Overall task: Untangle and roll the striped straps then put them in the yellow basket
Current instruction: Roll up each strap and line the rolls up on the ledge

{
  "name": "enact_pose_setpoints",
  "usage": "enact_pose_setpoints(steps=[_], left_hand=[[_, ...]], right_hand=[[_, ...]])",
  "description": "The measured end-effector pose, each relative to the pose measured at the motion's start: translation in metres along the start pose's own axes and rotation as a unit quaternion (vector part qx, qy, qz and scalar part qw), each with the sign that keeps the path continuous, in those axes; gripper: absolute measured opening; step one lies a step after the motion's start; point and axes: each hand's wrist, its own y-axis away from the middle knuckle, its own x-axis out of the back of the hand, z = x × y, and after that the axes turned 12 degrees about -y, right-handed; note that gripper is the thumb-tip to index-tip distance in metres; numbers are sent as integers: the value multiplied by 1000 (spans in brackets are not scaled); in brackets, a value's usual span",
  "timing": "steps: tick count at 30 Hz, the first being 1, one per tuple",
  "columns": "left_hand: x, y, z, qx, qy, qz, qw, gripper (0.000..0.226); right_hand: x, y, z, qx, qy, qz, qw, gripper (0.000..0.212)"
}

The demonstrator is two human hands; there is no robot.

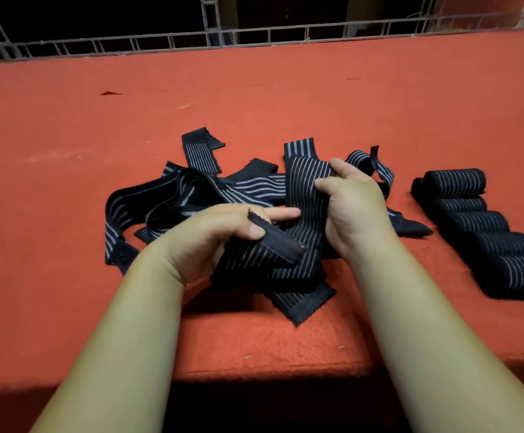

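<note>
I hold one strap [307, 182] in both hands above the pile [167, 195] at the centre of the table [285, 89]. The left hand [223, 235] pinches the strap's plain dark tab [281, 242] under the thumb, with the index finger straight. The right hand [352, 207] grasps the strap mid-length, at 2 o'clock from the left hand. Finished rolls [473, 220] lie in a row at 3 o'clock from the pile, apart from it. The basket is not in view.

Handling, by my estimate:
- The strap is light, soft and elastic. It drapes, stretches and holds no shape.
- It is not fragile.
- The tab looks like a hook fastener and may snag neighbouring straps.
- Grip at the tab, hold the band flat under light tension, and start the roll there.
</note>
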Motion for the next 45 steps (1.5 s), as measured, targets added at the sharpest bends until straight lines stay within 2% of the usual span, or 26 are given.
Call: enact_pose_setpoints(steps=[2,3,6,8,10,13,15,17,19,20,22,24,27,28,33,37,39,41,43,45], left_hand=[[-1,0,-3,39,-6,-1,999,59],[-4,-1,-2,52,-12,17,998,57],[-11,-3,5,83,-62,63,993,18],[-15,-2,6,91,-84,66,990,13],[-15,-3,5,79,-83,95,989,17],[-9,-9,5,23,26,182,983,27],[-3,-14,9,-12,126,227,966,38],[4,-15,12,-37,222,252,941,34],[11,-15,12,-42,273,277,920,32],[14,-15,11,-36,278,293,914,34],[17,-14,8,-17,270,319,908,38],[14,-14,7,1,263,321,910,47],[9,-17,6,11,259,339,904,51],[9,-18,5,6,260,343,903,51],[11,-22,2,10,200,378,904,48],[13,-20,6,0,198,363,911,72],[11,-19,8,-6,199,366,909,63],[9,-20,10,-12,201,372,906,41],[7,-20,10,-16,206,377,903,23],[7,-22,9,-19,209,382,900,14]], right_hand=[[0,-1,2,13,-13,10,1000,69],[-2,-1,2,17,-20,10,1000,71],[-3,-5,3,12,-62,28,998,77],[-4,-5,4,2,-85,36,996,72],[-2,-6,4,3,-97,24,995,71],[0,-5,1,-3,-96,-22,995,66],[-1,-1,-1,-1,-36,-64,997,57],[0,3,-1,-9,65,-101,993,44],[1,10,-3,-44,151,-136,978,32],[1,13,-3,-79,171,-164,968,34],[1,19,-3,-147,181,-215,948,53],[-1,24,-2,-179,159,-228,944,55],[-2,23,1,-166,148,-242,945,29],[-1,22,2,-162,148,-242,945,27],[4,16,6,-134,126,-216,959,33],[8,8,5,-115,89,-181,973,33],[8,8,5,-124,63,-200,970,35],[9,7,7,-129,37,-215,967,42],[10,5,8,-119,25,-209,970,52],[11,3,8,-92,32,-200,975,59]])
